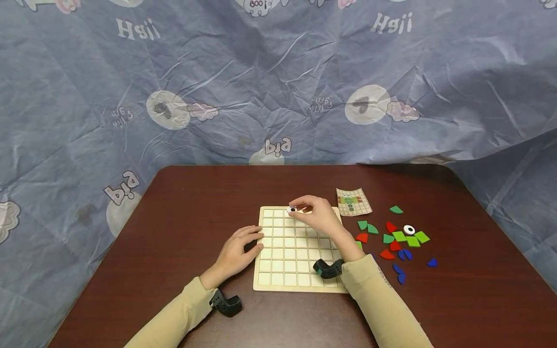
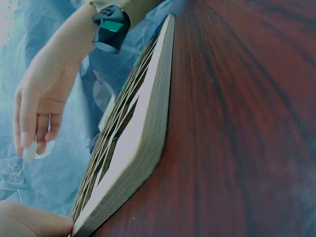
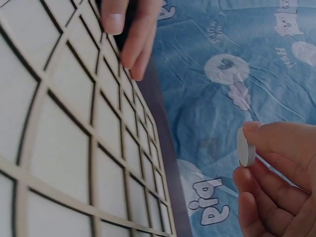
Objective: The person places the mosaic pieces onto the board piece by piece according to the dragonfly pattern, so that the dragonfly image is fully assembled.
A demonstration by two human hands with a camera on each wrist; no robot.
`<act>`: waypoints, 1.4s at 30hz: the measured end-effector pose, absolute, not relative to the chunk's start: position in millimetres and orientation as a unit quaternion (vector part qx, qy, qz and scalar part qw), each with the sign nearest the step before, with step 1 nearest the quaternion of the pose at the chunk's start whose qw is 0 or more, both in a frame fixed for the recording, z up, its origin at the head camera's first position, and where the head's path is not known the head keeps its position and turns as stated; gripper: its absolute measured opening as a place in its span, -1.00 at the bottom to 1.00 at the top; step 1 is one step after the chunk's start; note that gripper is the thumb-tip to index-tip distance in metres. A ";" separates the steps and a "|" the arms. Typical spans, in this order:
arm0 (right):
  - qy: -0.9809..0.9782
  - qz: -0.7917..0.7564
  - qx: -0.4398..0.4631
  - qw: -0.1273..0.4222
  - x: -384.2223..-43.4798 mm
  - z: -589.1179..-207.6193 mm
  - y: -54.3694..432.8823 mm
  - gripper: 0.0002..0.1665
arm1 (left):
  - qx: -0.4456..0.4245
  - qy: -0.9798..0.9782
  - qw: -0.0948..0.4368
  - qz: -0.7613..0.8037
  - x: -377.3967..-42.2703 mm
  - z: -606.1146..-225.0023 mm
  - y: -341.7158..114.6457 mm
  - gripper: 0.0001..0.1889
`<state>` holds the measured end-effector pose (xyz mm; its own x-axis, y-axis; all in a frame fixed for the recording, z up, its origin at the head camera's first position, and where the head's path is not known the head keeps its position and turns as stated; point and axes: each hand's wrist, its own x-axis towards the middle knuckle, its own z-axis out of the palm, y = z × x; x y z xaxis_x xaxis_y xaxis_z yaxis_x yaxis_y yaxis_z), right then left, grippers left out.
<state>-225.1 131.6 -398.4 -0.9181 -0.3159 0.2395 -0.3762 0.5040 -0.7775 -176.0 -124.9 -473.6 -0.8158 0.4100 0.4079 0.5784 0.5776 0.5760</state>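
Here's the dark red table [image 1: 187, 208], and on it the pale grid board [image 1: 289, 241], its right edge partly hidden under a sleeve. The left hand [image 1: 237, 250] is at the board's left edge, fingers loosely extended, grasping nothing that shows; light pressure there should keep the board from skating. And the right hand [image 1: 319, 216] is over the far edge, thumb and fingertips closed in a narrow pinch on a small disc! Just off the board's far right corner lies the picture card [image 1: 354, 202], worth a glance to count rows and columns before committing. Right of the board's right edge, the loose pieces: green squares [image 1: 399, 236], red wedges [image 1: 387, 254], blue pieces [image 1: 402, 279] and a spare eye disc [image 1: 409, 230]. Now the star, the held eye disc [image 3: 246, 148], up off the board near its far left corner. Best play, I'd say: pupil face up, level it over one cell, lower it straight inside the ridges, then let go gently.
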 end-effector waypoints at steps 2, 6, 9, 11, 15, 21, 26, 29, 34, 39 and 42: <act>-0.866 0.457 0.201 0.025 -225.8 -403.2 129.1 -0.68 | -0.279 -0.882 0.113 -0.362 -175.7 -473.7 -125.0 -0.68; -0.869 0.453 0.197 0.007 -227.2 -413.2 126.1 -0.68 | -0.275 -0.883 0.108 -0.365 -174.9 -473.3 -125.1 -0.67; -0.873 0.448 0.194 -0.001 -228.4 -419.8 125.3 -0.68 | -0.273 -0.883 0.104 -0.367 -174.6 -473.1 -125.0 -0.67; -0.873 0.449 0.190 -0.005 -229.2 -423.4 125.2 -0.69 | -0.274 -0.884 0.103 -0.366 -174.7 -473.2 -124.9 -0.67; -0.874 0.449 0.185 -0.007 -230.9 -428.9 125.9 -0.68 | -0.275 -0.884 0.103 -0.363 -175.2 -473.7 -124.9 -0.67; -0.879 0.441 0.179 -0.014 -233.7 -435.2 127.5 -0.70 | -0.275 -0.883 0.102 -0.365 -175.5 -473.2 -124.6 -0.67; -0.882 0.439 0.173 -0.019 -234.5 -438.5 128.1 -0.71 | -0.275 -0.883 0.101 -0.366 -175.9 -473.0 -124.7 -0.67; -0.884 0.434 0.175 -0.019 -234.9 -440.9 128.5 -0.71 | -0.275 -0.884 0.100 -0.364 -176.2 -473.2 -124.8 -0.67; -0.888 0.423 0.179 -0.025 -237.3 -445.8 128.9 -0.72 | -0.272 -0.886 0.100 -0.362 -176.5 -473.2 -124.9 -0.67; -0.890 0.417 0.183 -0.027 -237.7 -447.6 128.7 -0.74 | -0.270 -0.887 0.098 -0.363 -176.5 -473.8 -125.3 -0.67; -0.890 0.417 0.185 -0.028 -236.7 -446.8 128.4 -0.73 | -0.270 -0.887 0.097 -0.363 -176.4 -474.0 -125.7 -0.67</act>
<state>-236.7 128.4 -446.8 -0.9303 -0.3515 0.1046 -0.3052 0.5840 -0.7522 -176.4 -125.7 -474.0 -0.8351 0.4086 0.3684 0.5496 0.5907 0.5908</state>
